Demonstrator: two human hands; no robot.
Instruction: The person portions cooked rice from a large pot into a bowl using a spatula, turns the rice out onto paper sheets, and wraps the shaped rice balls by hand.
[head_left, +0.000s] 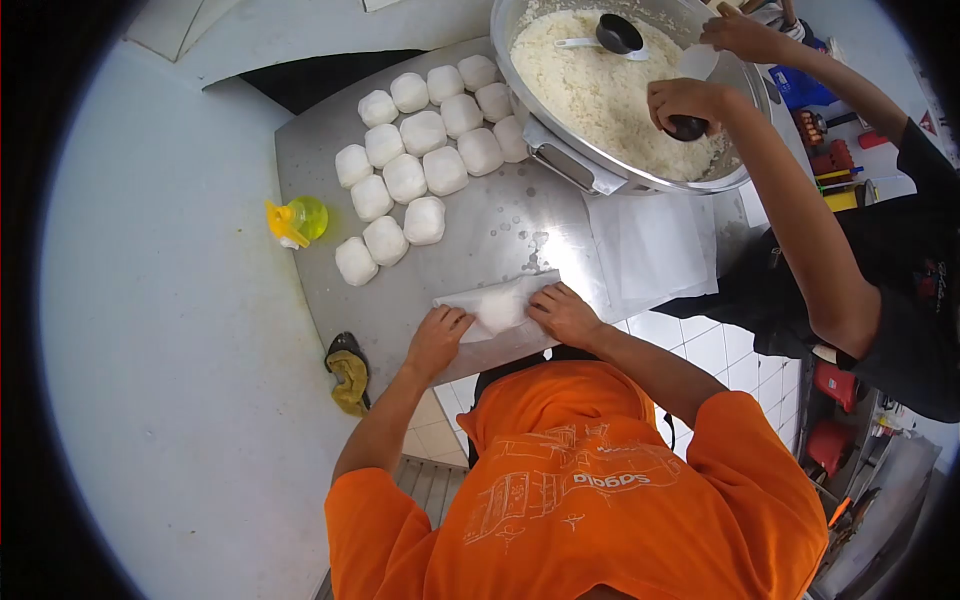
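Observation:
Near the front edge of the metal table, a sheet of white paper [460, 301] is folded over a pale lump, likely rice [501, 309]. My left hand [440, 338] has its fingers closed on the left end of the paper. At the right end, my right hand [564, 314] grips the same paper between bent fingers. Several rounded white wrapped bundles [405, 178] stand in rows behind my hands, on the left and middle of the table.
A big metal pot of rice [590, 90] with a black ladle [619, 34] stands at the back right. A co-worker's hands [690, 103] reach into it. Flat paper sheets [655, 245] lie below it. A yellow-green spray bottle [305, 218] and a cloth [349, 381] are at the left.

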